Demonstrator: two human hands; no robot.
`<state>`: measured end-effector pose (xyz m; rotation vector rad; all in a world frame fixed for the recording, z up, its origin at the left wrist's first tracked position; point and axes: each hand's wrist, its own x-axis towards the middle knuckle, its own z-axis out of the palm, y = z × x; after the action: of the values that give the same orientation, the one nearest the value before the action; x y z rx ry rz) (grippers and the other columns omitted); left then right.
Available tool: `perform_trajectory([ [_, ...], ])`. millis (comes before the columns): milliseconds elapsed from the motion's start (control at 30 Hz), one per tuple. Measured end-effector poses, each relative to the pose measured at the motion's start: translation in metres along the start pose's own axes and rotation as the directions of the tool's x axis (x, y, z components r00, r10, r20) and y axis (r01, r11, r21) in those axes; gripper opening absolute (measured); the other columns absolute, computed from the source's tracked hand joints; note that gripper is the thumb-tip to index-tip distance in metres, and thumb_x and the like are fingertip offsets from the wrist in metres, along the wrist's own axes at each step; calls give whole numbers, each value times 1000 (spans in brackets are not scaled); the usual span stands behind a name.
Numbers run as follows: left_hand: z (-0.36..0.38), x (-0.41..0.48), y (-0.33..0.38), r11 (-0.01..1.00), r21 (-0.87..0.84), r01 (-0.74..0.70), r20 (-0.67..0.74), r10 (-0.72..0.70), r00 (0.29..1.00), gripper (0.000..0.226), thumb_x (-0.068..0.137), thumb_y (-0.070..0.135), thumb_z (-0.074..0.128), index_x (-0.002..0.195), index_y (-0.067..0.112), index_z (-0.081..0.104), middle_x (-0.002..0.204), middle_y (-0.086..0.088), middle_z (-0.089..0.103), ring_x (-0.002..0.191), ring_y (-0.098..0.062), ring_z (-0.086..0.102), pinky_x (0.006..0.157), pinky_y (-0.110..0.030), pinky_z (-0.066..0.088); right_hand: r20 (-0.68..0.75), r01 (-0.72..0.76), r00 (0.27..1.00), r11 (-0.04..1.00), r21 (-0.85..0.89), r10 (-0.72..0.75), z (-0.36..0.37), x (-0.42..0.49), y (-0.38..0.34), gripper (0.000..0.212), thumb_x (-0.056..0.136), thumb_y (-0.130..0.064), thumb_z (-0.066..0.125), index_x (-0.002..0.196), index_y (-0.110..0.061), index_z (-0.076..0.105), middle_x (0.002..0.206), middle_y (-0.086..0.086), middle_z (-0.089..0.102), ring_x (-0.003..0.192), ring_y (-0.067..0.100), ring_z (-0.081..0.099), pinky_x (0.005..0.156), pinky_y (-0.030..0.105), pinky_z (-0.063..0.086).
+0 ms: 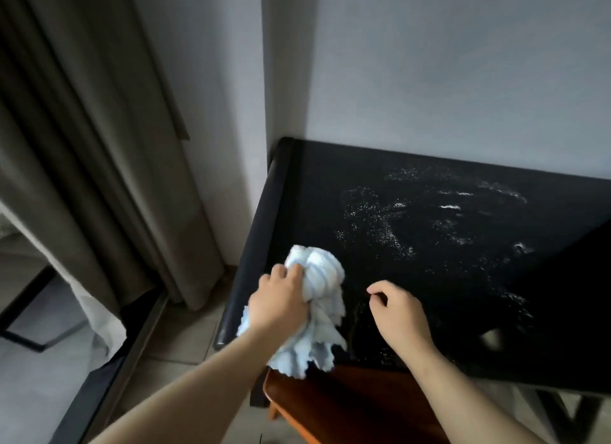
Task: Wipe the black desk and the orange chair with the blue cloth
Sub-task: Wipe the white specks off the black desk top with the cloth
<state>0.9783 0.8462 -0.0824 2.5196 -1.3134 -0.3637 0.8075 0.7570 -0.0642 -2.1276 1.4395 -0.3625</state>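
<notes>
As the head view is the only one supplied, all relations are read from it: the left hand (277, 298) grips the bunched blue cloth (322, 271) at lower centre of the frame, fingers curled round its upper bulk, loose folds trailing past the wrist over the near edge of the black desk (314, 186). The right hand (396, 311) sits just right of the cloth, fingers loosely curled and holding nothing; whether it touches the top cannot be told. A white speckled residue (373, 219) lies up and to the right of the cloth — the left hand is the nearer one. The desk's long axis runs left to right. Its rounded left edge is just beside the cloth, and the wall (463, 63) closes the far edge, so open room lies rightward. The orange chair (347, 407) sits at bottom centre, partly under the desk — judged not yet wiped.
</notes>
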Motion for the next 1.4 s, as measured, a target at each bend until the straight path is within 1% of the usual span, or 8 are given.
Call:
perform_trajectory([
  [200,-8,-6,-8,968,73,240,-137,-228,964,43,87,22,47,128,22,34,118,-5,39,98,-26,41,62,-35,37,-18,-33,999,998,61,35,-22,3,37,22,93,-15,49,110,-22,62,87,-8,59,53,8,53,51,22,42],
  [533,63,-58,152,999,1,54,-24,-54,998,47,86,23,47,130,27,31,122,-1,38,95,-22,37,59,-30,36,64,29,997,998,55,-32,-81,-3,125,27,93,-16,50,117,-21,61,116,-3,62,91,11,57,80,27,47],
  [633,47,-60,111,970,31,243,-142,-236,961,41,86,24,48,125,26,36,118,-2,40,102,-28,42,62,-35,36,98,28,995,998,62,-34,-96,-2,144,25,93,-15,50,114,-22,61,105,-6,58,71,9,59,67,29,50],
  [767,36,-64,81,899,5,438,-202,-428,881,40,85,28,50,124,28,38,117,-3,42,100,-29,41,66,-37,35,105,21,994,997,71,-28,-102,0,157,26,93,-16,49,115,-22,61,113,-3,58,76,9,57,73,31,51],
  [1033,91,-60,189,998,33,-58,15,57,998,52,84,31,48,133,38,34,127,4,39,106,-24,37,65,-32,35,151,22,988,997,78,-34,-97,3,158,23,90,-15,50,109,-21,62,107,0,65,88,18,59,75,32,48],
  [1100,77,-43,168,995,80,-51,7,51,999,54,83,28,51,134,40,35,128,4,40,111,-25,38,69,-34,39,135,10,991,995,95,-23,-99,5,159,24,92,-15,50,111,-22,62,112,-2,63,90,12,56,72,26,44],
  [1267,33,-16,99,944,107,311,-134,-296,946,49,88,31,49,134,37,36,130,-1,40,110,-29,39,77,-38,39,99,-13,995,984,176,-4,-99,7,163,25,95,-16,49,116,-25,61,116,-7,58,83,-3,47,63,9,36],
  [1400,64,-24,168,991,113,64,-48,-59,997,52,86,22,46,135,36,35,130,-2,40,109,-30,38,75,-36,35,56,-27,998,983,182,17,-101,6,162,24,94,-13,50,112,-21,62,108,-7,59,85,3,49,63,15,39],
])
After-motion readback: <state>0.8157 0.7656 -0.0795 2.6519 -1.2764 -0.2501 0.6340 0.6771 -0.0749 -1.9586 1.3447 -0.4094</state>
